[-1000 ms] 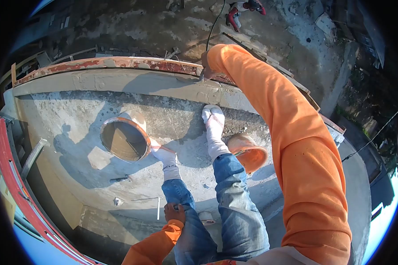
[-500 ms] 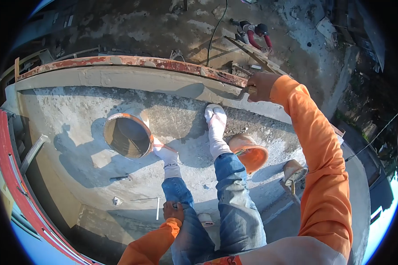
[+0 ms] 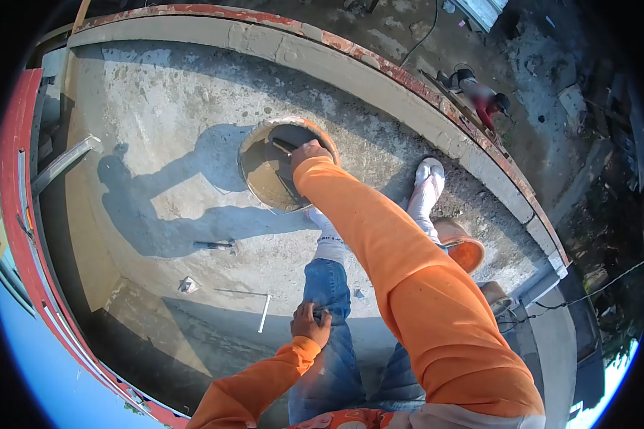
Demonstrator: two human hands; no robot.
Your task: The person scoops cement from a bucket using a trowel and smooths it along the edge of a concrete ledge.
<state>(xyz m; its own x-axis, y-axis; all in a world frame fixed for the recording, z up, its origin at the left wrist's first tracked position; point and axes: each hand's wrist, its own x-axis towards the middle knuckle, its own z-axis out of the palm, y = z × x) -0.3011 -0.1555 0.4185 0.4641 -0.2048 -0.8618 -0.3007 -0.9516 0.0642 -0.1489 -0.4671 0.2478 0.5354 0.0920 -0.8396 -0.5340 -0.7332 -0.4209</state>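
Observation:
My right hand (image 3: 310, 154) is over the rim of a large round bucket (image 3: 254, 187) of grey-brown mortar (image 3: 272, 179). Its fingers are closed round the handle of a trowel (image 3: 282, 146), whose blade points into the bucket. My left hand (image 3: 311, 325) rests on the left knee of my jeans (image 3: 327, 286), with its fingers spread on the cloth. White socks and thong sandals are on my feet, one of them (image 3: 429, 175) close to the low wall and the other partly hidden beside the bucket.
A curved low wall (image 3: 265, 41) with a red, mortar-stained form edge runs across the top and right. An orange bucket (image 3: 465, 250) stands by my right foot. A tool (image 3: 213, 245) and a white pipe (image 3: 264, 313) are on the left. Below, beyond the wall, a person (image 3: 483, 100) bends over.
My right hand has moved from the wall top to the mortar bucket with the trowel. The view has turned and shifted. My left hand stays on the knee.

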